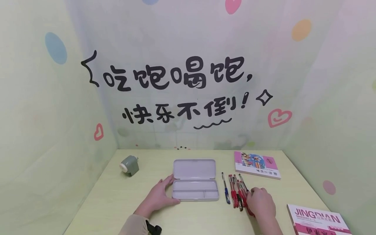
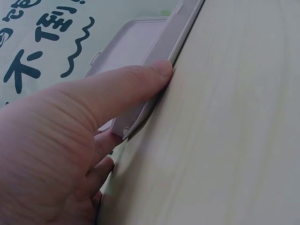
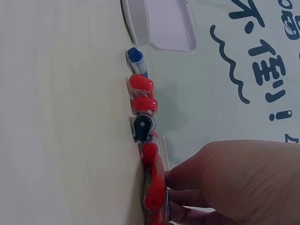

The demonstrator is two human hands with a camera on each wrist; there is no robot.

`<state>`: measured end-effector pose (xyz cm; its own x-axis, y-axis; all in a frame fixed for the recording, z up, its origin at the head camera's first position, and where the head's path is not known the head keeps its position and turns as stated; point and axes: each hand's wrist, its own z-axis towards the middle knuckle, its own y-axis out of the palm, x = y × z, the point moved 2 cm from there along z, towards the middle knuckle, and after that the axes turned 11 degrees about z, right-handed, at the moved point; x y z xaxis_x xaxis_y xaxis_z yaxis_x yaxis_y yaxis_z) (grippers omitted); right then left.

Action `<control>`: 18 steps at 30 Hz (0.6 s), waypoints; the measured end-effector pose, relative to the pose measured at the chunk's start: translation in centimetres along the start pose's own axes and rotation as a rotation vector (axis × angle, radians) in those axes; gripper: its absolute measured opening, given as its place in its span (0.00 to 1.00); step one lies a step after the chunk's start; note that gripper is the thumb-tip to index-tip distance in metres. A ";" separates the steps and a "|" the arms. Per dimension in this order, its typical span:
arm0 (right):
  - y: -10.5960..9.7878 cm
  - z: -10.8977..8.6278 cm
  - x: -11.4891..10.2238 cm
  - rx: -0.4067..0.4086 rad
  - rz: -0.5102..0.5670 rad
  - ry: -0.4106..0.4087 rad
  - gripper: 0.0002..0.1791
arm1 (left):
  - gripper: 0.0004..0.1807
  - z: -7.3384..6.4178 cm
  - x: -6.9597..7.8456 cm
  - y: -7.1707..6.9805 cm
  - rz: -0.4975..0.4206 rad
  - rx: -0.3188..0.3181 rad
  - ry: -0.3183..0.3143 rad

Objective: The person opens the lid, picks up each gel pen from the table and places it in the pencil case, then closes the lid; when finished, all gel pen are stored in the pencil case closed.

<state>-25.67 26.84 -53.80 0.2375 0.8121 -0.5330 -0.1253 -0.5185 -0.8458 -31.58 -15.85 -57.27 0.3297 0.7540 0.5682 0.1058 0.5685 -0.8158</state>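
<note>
An opened lilac pencil case [image 1: 195, 199] lies on the table, its lid [image 1: 194, 169] tipped back and its compartments bare. My left hand [image 1: 160, 195] holds it by the left end, thumb [image 2: 145, 79] along the front edge and fingers round the side. Right of the case lie several capped gel pens, mostly red [image 1: 234, 199], with a blue pen [image 1: 226, 189] nearest the case and a black-capped pen [image 1: 240, 204] among the red ones. At the right end of this row my right hand [image 1: 262, 204] has curled fingers on a red pen [image 3: 154, 187]; the fingertips are partly hidden.
A grey-green pencil sharpener [image 1: 130, 165] stands at the back left. A pink picture book [image 1: 258, 165] lies behind the pens, and another pink-and-white book [image 1: 317, 218] is at the front right. Printed cloth walls [image 1: 188, 137] enclose the table's back and sides.
</note>
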 end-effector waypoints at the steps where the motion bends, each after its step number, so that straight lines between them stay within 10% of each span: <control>1: 0.0 0.0 0.0 -0.004 0.002 0.002 0.24 | 0.69 0.0 0.0 0.0 -0.001 -0.001 -0.001; 18: -0.1 0.3 0.1 0.003 0.039 0.077 0.20 | 0.69 0.1 -0.3 0.2 0.005 -0.001 0.008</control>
<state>-25.96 27.02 -53.77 0.3053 0.7685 -0.5624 -0.1387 -0.5484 -0.8247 -31.75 -15.95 -57.64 0.3382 0.7542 0.5629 0.1047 0.5643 -0.8189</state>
